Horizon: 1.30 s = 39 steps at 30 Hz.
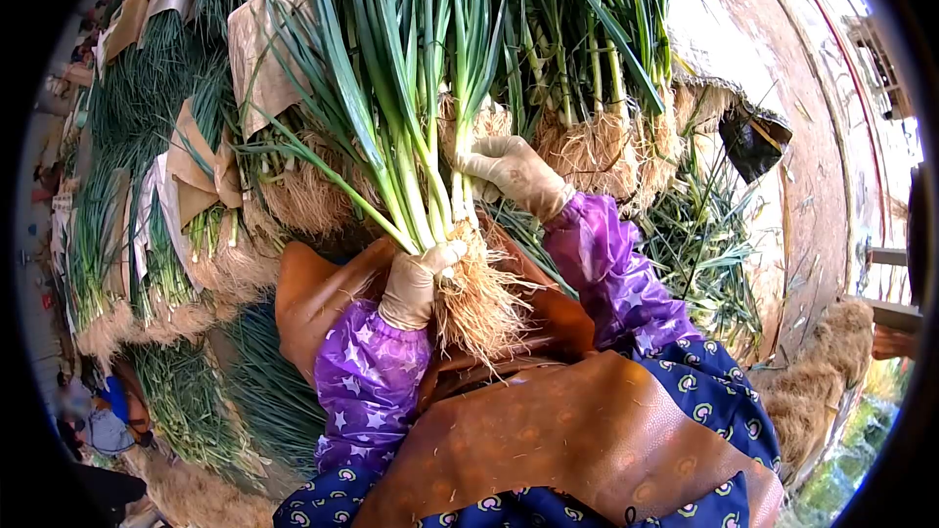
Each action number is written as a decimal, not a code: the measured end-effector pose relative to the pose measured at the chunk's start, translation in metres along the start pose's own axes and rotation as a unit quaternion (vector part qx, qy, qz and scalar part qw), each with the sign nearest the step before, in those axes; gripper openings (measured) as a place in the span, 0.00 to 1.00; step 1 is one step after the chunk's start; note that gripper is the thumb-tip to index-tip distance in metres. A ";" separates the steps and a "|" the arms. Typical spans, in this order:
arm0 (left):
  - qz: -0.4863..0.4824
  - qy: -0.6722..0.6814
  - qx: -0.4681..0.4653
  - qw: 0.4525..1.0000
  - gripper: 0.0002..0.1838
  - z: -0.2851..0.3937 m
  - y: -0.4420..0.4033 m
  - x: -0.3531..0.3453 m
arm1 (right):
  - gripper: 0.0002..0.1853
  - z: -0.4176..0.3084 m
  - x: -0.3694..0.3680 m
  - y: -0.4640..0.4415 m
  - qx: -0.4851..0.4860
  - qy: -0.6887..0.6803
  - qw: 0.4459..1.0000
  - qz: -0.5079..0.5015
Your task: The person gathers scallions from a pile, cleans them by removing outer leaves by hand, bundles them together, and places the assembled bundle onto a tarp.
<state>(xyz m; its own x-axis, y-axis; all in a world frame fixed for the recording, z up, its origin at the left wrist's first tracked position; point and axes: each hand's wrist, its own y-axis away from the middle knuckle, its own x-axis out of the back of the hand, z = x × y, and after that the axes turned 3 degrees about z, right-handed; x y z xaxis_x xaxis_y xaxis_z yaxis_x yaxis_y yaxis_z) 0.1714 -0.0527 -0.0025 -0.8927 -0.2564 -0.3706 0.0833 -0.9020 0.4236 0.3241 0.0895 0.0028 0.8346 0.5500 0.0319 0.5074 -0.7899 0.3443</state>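
Note:
My left hand, in a cream glove, is closed round the lower stalks of a bunch of green onions, just above their shaggy pale roots. The long green leaves fan upward, away from me. My right hand, gloved alike, pinches white stalks at the right side of the same bunch, higher up than the left hand. Its fingertips are partly hidden behind the stalks. The roots hang over the brown apron on my lap.
More rooted green onions lie in bundles beyond my right hand, and rows of bundles stretch along the left. Loose leaves are heaped at the right. Brown fibrous piles line the lower right. A person is at the far lower left.

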 end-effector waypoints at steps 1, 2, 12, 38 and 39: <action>0.000 -0.009 0.002 1.000 0.22 0.001 -0.001 0.001 | 0.13 0.002 -0.002 -0.004 -0.015 -0.036 0.999 -0.014; 0.002 -0.017 0.004 1.000 0.22 0.002 -0.001 0.003 | 0.11 0.004 -0.005 -0.003 0.011 -0.007 1.000 0.025; 0.047 0.036 -0.007 0.998 0.17 0.007 0.003 -0.003 | 0.09 -0.018 0.017 0.090 0.127 -0.227 0.908 -0.327; -0.044 0.004 0.037 0.998 0.19 0.007 -0.002 0.015 | 0.17 0.000 0.020 0.059 0.003 -0.027 0.999 0.047; -0.075 -0.006 0.039 0.996 0.20 0.005 -0.001 0.010 | 0.19 0.006 0.010 0.046 -0.039 -0.107 0.990 0.082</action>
<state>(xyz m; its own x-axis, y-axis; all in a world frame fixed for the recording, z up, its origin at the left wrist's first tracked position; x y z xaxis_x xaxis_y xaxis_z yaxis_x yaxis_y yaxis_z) 0.1606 -0.0530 -0.0026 -0.8974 -0.1173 -0.4253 -0.0854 -0.8996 0.4283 0.3569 0.0565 0.0135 0.9350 0.3390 -0.1039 0.3501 -0.8361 0.4223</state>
